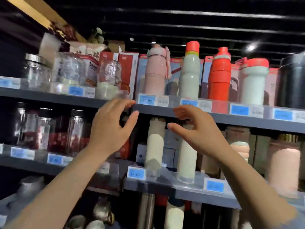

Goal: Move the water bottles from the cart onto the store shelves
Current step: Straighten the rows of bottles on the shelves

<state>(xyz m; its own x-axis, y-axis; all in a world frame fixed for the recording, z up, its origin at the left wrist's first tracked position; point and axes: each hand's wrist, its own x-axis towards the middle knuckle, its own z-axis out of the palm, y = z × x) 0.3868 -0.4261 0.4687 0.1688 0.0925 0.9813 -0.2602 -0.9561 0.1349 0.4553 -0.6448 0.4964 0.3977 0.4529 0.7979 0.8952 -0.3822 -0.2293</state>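
Both hands are raised in front of the grey store shelves (pixel 231 119), empty. My left hand (pixel 112 128) has relaxed, slightly curved fingers near the upper shelf's edge. My right hand (pixel 193 129) hangs with loosely bent fingers in front of two tall cream bottles (pixel 155 144) on the middle shelf. Along the upper shelf stand a pink bottle (pixel 156 70), a pale green bottle with a red cap (pixel 189 71), a red bottle (pixel 220 73) and a wide pale bottle with a red lid (pixel 252 81). The cart is out of view.
Glass jars (pixel 38 71) fill the upper left shelf, dark-lidded jars (pixel 77 129) the shelf below. Blue price tags (pixel 146 100) line the shelf edges. Boxes (pixel 128 70) stand behind the bottles. A pink bottle (pixel 283 167) sits at the right. Steel bottles (pixel 146 212) stand on the lowest shelf.
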